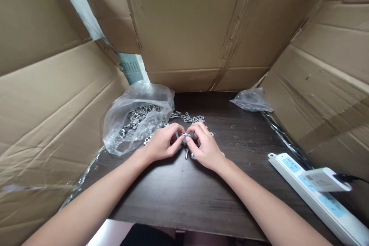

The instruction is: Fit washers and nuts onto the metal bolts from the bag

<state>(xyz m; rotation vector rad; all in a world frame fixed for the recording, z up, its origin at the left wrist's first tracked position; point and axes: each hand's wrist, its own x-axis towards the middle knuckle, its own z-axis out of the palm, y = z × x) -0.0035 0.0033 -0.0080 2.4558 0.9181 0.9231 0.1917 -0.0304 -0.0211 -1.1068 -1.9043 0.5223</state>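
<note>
My left hand [162, 143] and my right hand [203, 145] meet at the middle of a dark wooden table [184, 192]. Between their pinched fingertips they hold a small silver bolt [186, 134] lying crosswise, one hand at each end. Loose bolts and washers [188, 117] lie scattered just behind the hands, and one bolt [186, 153] lies under them. A clear plastic bag [135, 121] holding several more metal fasteners sits to the left of my left hand.
Cardboard walls [187, 27] enclose the table on the left, back and right. A second small plastic bag [251, 100] lies at the back right. A white power strip [317, 192] with a plugged adapter runs along the right edge.
</note>
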